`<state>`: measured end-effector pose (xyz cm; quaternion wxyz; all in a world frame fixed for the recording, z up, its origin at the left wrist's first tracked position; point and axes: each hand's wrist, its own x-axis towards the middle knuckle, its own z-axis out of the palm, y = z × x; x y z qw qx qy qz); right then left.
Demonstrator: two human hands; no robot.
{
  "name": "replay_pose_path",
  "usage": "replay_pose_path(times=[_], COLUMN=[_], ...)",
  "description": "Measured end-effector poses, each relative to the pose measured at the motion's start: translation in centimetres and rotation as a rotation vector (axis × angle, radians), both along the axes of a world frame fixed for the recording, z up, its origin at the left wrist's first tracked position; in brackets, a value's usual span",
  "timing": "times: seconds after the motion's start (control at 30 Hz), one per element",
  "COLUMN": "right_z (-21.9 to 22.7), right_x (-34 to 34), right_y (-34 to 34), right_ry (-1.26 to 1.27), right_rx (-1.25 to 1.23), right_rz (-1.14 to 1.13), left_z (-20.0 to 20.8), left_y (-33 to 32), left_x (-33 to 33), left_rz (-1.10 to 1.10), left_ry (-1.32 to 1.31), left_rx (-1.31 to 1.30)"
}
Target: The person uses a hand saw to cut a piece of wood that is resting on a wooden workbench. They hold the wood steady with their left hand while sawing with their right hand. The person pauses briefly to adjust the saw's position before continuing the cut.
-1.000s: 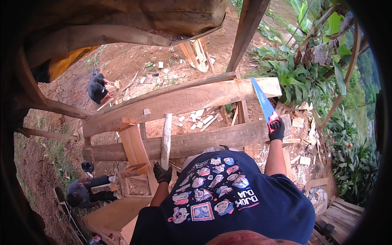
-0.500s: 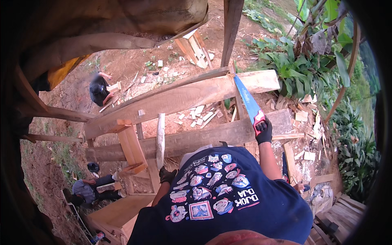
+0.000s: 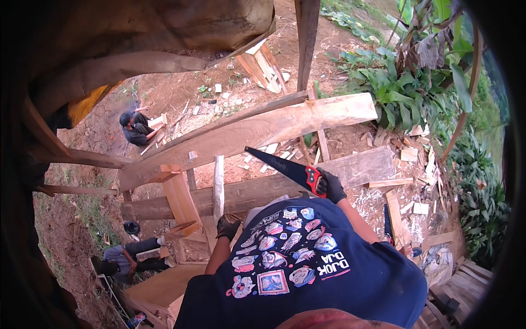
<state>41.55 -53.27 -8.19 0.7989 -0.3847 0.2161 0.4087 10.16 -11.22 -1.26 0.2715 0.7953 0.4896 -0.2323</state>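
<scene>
My right hand [image 3: 332, 186], in a dark glove, is closed round the red and black handle of a handsaw [image 3: 287, 169]. The dark blade points left and away, over the gap between a long light beam [image 3: 257, 129] and a darker plank [image 3: 356, 170]; it looks clear of both. Also gloved, my left hand [image 3: 228, 226] is low beside the lower end of a pale wooden stick [image 3: 218, 183]. Its fingers look apart and I see nothing in them.
Left of the stick stands a wooden frame piece [image 3: 181, 197]. Beyond the beam, a person [image 3: 137, 129] crouches with a piece of wood; another person [image 3: 123, 257] sits at lower left. Offcuts [image 3: 408, 155] litter the ground, and leafy plants [image 3: 397, 98] grow at the right.
My right hand has drawn the saw off the far beam, nearer and to the left, and the blade has swung to point left. My left hand has moved slightly up. The crouching person's head has lifted.
</scene>
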Motion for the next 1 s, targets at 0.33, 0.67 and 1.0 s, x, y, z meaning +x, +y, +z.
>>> replay_pose_path(times=[0.33,0.67,1.0], right_z=[4.8,1.9,4.6], right_x=[8.6,5.2,8.2], right_y=[-6.4,-3.0,-5.6], right_ry=[0.076,0.027,-0.057], right_rx=[0.110,0.116,0.013], right_rz=[-0.864,-0.657,-0.497], left_z=[-2.3,-1.9,-2.5], left_y=[-2.0,-1.4,1.2], left_x=[-8.9,-6.3,-1.7], left_rz=[0.130,0.126,-0.001], left_ry=[0.182,0.186,0.202], left_rx=[-0.025,-0.037,-0.114])
